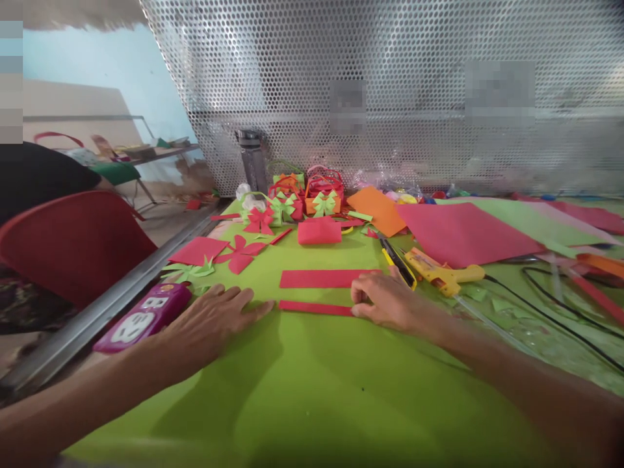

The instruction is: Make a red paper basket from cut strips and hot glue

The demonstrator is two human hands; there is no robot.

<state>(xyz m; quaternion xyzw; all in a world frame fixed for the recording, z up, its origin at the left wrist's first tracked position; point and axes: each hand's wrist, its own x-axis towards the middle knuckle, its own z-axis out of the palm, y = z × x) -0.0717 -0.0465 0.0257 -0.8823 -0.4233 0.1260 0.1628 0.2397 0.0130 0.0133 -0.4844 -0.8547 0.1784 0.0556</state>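
Note:
My left hand (212, 322) lies flat on the lime-green sheet (312, 383), fingers stretched out toward the left end of a thin red paper strip (312, 307). At the strip's right end my right hand (387, 300) pinches it between thumb and curled fingers. A wider red paper strip (322, 278) lies just beyond, parallel to the thin one. A yellow and black utility knife (398, 262) rests beside my right hand.
A yellow glue gun (441, 272) with a black cord lies at right. Pink, orange and green paper sheets sit behind it. Small paper baskets with bows (312, 192) stand at the back before a perforated metal screen. A pink power strip (143, 316) and red chair (73, 240) are at left.

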